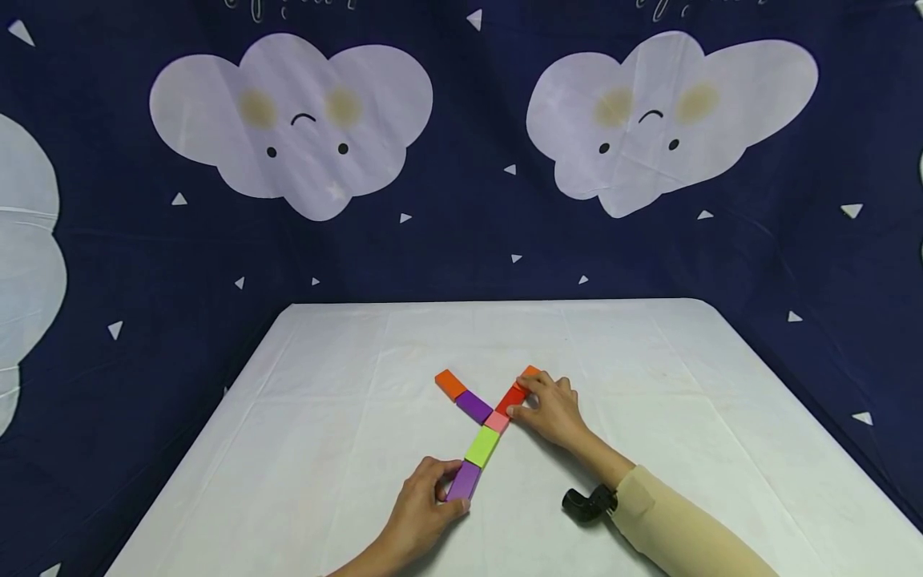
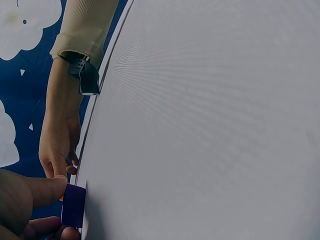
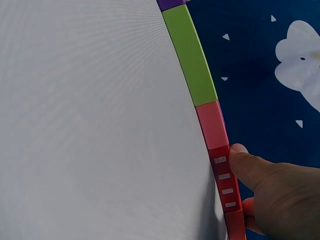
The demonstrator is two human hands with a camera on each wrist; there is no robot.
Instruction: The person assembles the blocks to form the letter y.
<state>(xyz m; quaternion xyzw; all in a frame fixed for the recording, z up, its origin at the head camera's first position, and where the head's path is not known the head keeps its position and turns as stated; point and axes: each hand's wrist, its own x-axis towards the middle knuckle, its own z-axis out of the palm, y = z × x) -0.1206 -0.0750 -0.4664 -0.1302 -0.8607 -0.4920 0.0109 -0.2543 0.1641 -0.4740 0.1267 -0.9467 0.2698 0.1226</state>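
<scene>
Flat coloured blocks form a Y on the white table [image 1: 346, 449]. The stem has a purple block [image 1: 465, 482] at the near end, then a lime green block [image 1: 482, 446] and a short pink block [image 1: 496, 421]. One branch has a red block [image 1: 509, 400] and an orange block [image 1: 531, 371]; the other, a second purple block [image 1: 473, 407] and another orange block [image 1: 450, 385]. My left hand [image 1: 420, 506] pinches the near purple block between thumb and fingers. My right hand [image 1: 551, 410] holds the red block [image 3: 226, 180], partly covering it and the orange block beyond.
A black device [image 1: 590, 505] sits at the right wrist, by the beige sleeve [image 1: 678, 521]. Behind the table hangs a dark blue cloth [image 1: 461, 240] printed with white clouds and small triangles.
</scene>
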